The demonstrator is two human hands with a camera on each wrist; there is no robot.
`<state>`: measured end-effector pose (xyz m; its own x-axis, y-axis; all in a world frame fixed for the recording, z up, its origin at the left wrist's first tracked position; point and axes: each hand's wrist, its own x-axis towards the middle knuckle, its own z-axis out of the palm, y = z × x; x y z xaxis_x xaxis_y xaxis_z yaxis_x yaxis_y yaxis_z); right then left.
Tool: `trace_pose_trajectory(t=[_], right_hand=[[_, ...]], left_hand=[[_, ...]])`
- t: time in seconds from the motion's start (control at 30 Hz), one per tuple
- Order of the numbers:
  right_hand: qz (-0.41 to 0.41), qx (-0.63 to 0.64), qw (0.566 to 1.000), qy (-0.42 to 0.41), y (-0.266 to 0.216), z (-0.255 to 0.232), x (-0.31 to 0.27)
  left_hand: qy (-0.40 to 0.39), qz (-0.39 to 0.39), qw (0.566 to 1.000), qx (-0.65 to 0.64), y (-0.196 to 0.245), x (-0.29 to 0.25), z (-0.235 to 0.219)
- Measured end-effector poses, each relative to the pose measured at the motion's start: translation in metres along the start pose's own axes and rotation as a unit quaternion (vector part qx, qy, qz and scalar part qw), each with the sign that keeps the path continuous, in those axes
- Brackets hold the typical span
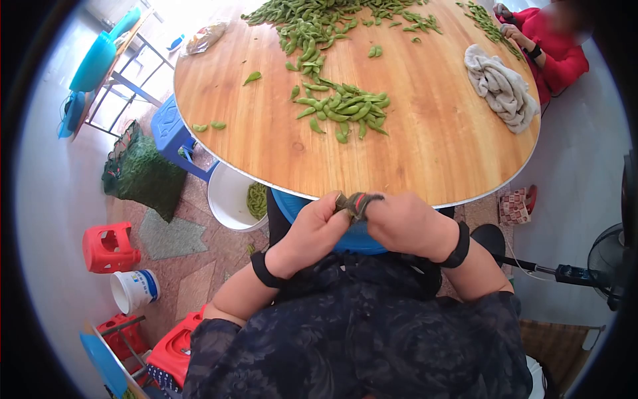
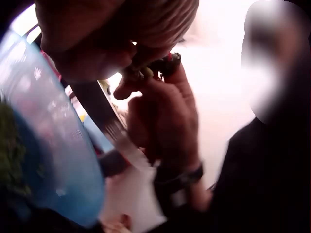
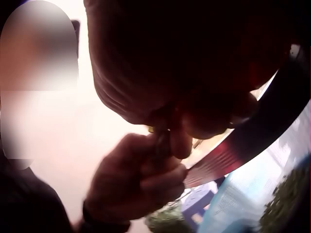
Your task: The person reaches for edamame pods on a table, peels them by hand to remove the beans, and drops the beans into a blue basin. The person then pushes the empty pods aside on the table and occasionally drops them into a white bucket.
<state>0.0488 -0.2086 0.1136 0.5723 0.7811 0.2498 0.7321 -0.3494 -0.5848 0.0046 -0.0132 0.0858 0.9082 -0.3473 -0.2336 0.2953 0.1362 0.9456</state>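
My left hand (image 1: 309,229) and right hand (image 1: 412,226) meet just off the table's near edge, fingers curled and fingertips together. Dark cloth finger wraps (image 1: 359,205), one with a red stripe, cover some fingertips. A bit of green edamame pod (image 2: 146,73) shows between the fingers in the left wrist view; most of it is hidden. Below the hands sits a blue basin (image 1: 362,243), with a green heap (image 3: 289,199) inside it in the right wrist view. A small pile of edamame pods (image 1: 345,108) lies on the wooden table (image 1: 259,146) in front.
A larger pod heap (image 1: 306,26) covers the far side of the table. A crumpled cloth (image 1: 502,86) lies at right, near a person in red (image 1: 558,50). A white bucket (image 1: 226,199), blue stool (image 1: 171,133) and green sack (image 1: 143,169) stand left; a fan (image 1: 608,259) stands right.
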Motion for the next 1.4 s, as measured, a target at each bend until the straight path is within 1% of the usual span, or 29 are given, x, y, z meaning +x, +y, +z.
trace_pose_trajectory(t=[0.03, 0.07, 0.13, 0.2, 0.27, 0.3, 0.37, 0.43, 0.47, 0.5, 0.53, 0.57, 0.63, 0.7, 0.73, 0.8, 0.83, 0.87, 0.9, 0.93, 0.97, 1.0, 1.03, 1.1, 1.2, 1.27, 1.3, 1.37, 1.4], right_hand=[[0.031, 0.051, 0.998, 0.01, 0.001, -0.002, 0.0], [0.033, 0.048, 0.998, 0.008, 0.002, -0.004, -0.001], [0.086, 0.182, 0.979, -0.021, 0.005, -0.008, -0.002], [0.087, 0.175, 0.981, -0.012, 0.006, -0.003, -0.002], [0.086, 0.169, 0.982, -0.002, 0.005, 0.001, -0.002], [0.086, 0.169, 0.982, -0.001, 0.004, 0.002, -0.001], [0.086, 0.17, 0.982, -0.001, 0.002, 0.003, -0.001], [0.113, 0.069, 0.991, -0.009, -0.004, 0.003, -0.003], [0.112, 0.069, 0.991, -0.01, -0.007, 0.003, -0.004], [0.098, 0.02, 0.995, -0.006, -0.011, 0.002, -0.006], [0.085, -0.028, 0.996, 0.0, -0.014, 0.001, -0.007], [0.085, -0.028, 0.996, -0.001, -0.016, -0.001, -0.009], [0.126, -0.041, 0.991, -0.025, -0.017, -0.005, -0.01], [0.134, -0.04, 0.99, -0.033, -0.019, -0.009, -0.011], [0.145, -0.04, 0.988, -0.04, -0.019, -0.011, -0.011], [0.152, -0.042, 0.987, -0.037, -0.019, -0.016, -0.011], [0.157, -0.043, 0.986, -0.033, -0.019, -0.02, -0.01], [0.155, -0.052, 0.986, -0.031, -0.017, -0.023, -0.007], [0.163, -0.064, 0.984, -0.003, -0.013, -0.026, -0.005], [0.17, -0.077, 0.982, 0.026, -0.008, -0.029, -0.002], [0.166, -0.087, 0.982, 0.032, -0.003, -0.034, 0.002], [0.175, -0.104, 0.978, 0.044, 0.003, -0.04, 0.005], [0.185, -0.12, 0.974, 0.056, 0.009, -0.045, 0.01], [0.181, -0.14, 0.97, 0.076, 0.023, -0.052, 0.018], [0.17, -0.16, 0.968, 0.089, 0.036, -0.056, 0.03], [0.208, -0.169, 0.963, 0.038, 0.04, -0.054, 0.043], [0.199, -0.172, 0.964, 0.045, 0.041, -0.051, 0.047], [0.218, -0.224, 0.95, 0.025, 0.044, -0.037, 0.057], [0.194, -0.248, 0.948, 0.045, 0.054, -0.028, 0.057]], left_hand=[[0.051, 0.119, 0.975, 0.18, -0.002, -0.001, 0.003], [0.053, 0.165, 0.957, 0.232, -0.004, -0.002, 0.001], [0.05, 0.169, 0.953, 0.246, -0.002, -0.003, 0.0], [0.047, 0.17, 0.949, 0.263, -0.004, -0.004, -0.001], [0.046, 0.199, 0.93, 0.307, -0.007, -0.004, -0.003], [0.046, 0.199, 0.93, 0.306, -0.006, -0.006, -0.004], [0.05, 0.166, 0.961, 0.215, -0.001, -0.012, -0.008], [0.078, 0.094, 0.973, 0.194, 0.006, -0.029, -0.023], [0.113, 0.076, 0.974, 0.182, 0.003, -0.038, -0.034], [0.158, 0.126, 0.965, 0.17, -0.009, -0.043, -0.049], [0.207, 0.081, 0.962, 0.155, -0.012, -0.052, -0.066], [0.259, 0.117, 0.941, 0.183, -0.022, -0.056, -0.084], [0.353, 0.144, 0.889, 0.256, -0.058, -0.063, -0.139], [0.449, 0.119, 0.802, 0.375, -0.067, -0.073, -0.151], [0.449, 0.12, 0.803, 0.374, -0.06, -0.073, -0.143], [0.357, 0.151, 0.782, 0.488, -0.05, -0.067, -0.113], [0.27, 0.217, 0.791, 0.505, -0.056, -0.062, -0.101], [0.172, 0.222, 0.789, 0.547, -0.059, -0.054, -0.087], [0.084, 0.285, 0.8, 0.521, -0.066, -0.04, -0.073], [0.007, 0.238, 0.806, 0.541, -0.061, -0.032, -0.054], [-0.044, 0.226, 0.818, 0.527, -0.072, -0.021, -0.041], [-0.069, 0.234, 0.816, 0.524, -0.089, -0.013, -0.035], [-0.068, 0.242, 0.813, 0.525, -0.09, -0.01, -0.033], [-0.12, 0.189, 0.79, 0.571, -0.09, -0.005, -0.032], [-0.131, 0.212, 0.772, 0.585, -0.091, -0.009, -0.045], [-0.143, 0.248, 0.756, 0.589, -0.096, -0.013, -0.06], [-0.137, 0.252, 0.75, 0.596, -0.095, -0.012, -0.064], [-0.147, 0.251, 0.765, 0.575, -0.086, -0.012, -0.077], [-0.133, 0.262, 0.757, 0.584, -0.083, -0.012, -0.08]])
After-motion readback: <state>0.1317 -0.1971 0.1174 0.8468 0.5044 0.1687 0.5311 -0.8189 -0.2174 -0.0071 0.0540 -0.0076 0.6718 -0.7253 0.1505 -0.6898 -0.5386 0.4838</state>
